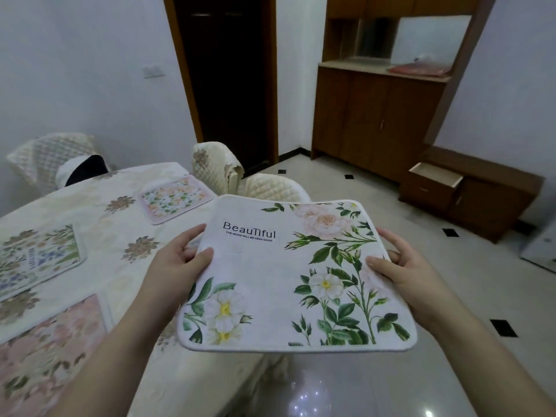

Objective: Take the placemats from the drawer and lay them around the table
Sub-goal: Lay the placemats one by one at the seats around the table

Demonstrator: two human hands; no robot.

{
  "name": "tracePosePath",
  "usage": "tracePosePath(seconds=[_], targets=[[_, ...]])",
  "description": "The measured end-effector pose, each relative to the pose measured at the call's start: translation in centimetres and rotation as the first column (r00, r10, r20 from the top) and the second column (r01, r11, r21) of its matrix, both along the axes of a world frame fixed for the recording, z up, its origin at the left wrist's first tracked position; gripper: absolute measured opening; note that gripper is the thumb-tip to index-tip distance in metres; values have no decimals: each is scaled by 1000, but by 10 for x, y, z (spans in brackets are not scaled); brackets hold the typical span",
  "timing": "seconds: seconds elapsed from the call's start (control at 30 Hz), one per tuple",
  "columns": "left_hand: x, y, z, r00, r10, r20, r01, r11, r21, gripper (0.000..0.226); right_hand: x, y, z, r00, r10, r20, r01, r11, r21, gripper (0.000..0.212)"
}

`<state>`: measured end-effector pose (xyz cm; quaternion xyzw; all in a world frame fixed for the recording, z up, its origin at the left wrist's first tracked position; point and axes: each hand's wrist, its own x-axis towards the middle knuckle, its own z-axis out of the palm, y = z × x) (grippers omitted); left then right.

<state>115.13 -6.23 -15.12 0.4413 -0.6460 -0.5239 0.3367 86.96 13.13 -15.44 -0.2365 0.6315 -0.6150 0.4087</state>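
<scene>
I hold a white placemat (270, 275) printed with flowers and the word "BeauTiful" flat in front of me, beside the table's right edge. My left hand (177, 260) pinches its left edge, thumb on top. My right hand (403, 266) pinches its right edge the same way. Three more placemats lie on the table (117, 236): a pink floral one (174, 198) at the far right, a blue-green one (39, 257) on the left, and a pink one (51, 341) near me. The drawer (436, 176) in the low cabinet stands open at the right.
Quilted chairs (273, 188) stand at the table's far side and right corner, another chair (51, 158) at the back left. A tall wooden cupboard (379, 115) and low cabinet (487, 197) line the right wall. A dark doorway (228, 79) is behind. Glossy tiled floor (361, 182) lies between.
</scene>
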Motion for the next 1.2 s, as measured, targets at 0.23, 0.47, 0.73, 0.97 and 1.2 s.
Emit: tracePosePath(seconds=[0.23,0.47,0.73,0.97,1.2], targets=[[-124,38,5,993,-119,2,119,993,3,43,-98,62,-2,991,-133,5,133,991,-8,52],[-223,63,16,973,-228,-44,230,973,25,42,-169,106,4,967,-254,25,254,967,-26,48],[-295,46,7,955,-293,-39,294,956,20,41,-221,116,7,943,-331,27,331,943,-36,47],[-336,-9,-2,958,-284,-39,285,958,28,41,-256,61,5,937,-350,0,349,936,-36,46],[-373,-90,-7,967,-254,34,255,965,-51,40,-291,-24,2,928,-370,-43,368,929,-44,49]])
